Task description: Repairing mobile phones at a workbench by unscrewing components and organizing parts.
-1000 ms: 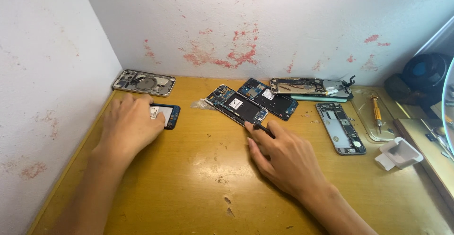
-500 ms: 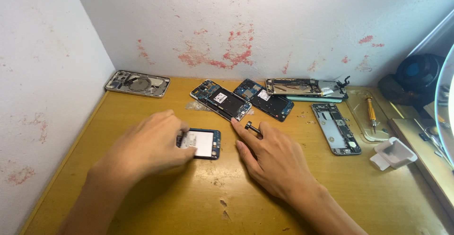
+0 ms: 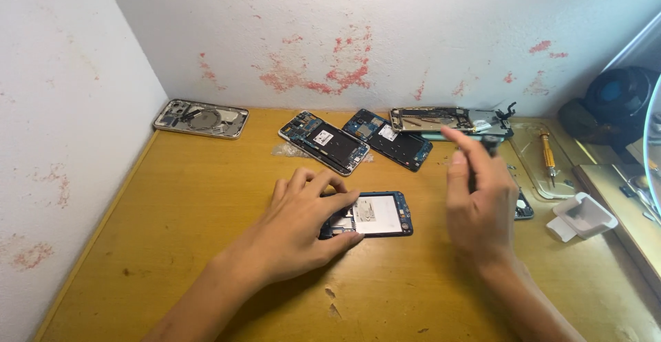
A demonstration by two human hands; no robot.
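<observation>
Likely repair workshop, opened phones point(image 3: 323, 142), screwdriver point(image 3: 548, 156)

Silver phone frame point(image 3: 200, 118) far left; yellow-handled screwdriver point(image 3: 548, 156), white plastic holder point(image 3: 584, 216) at right.
</observation>
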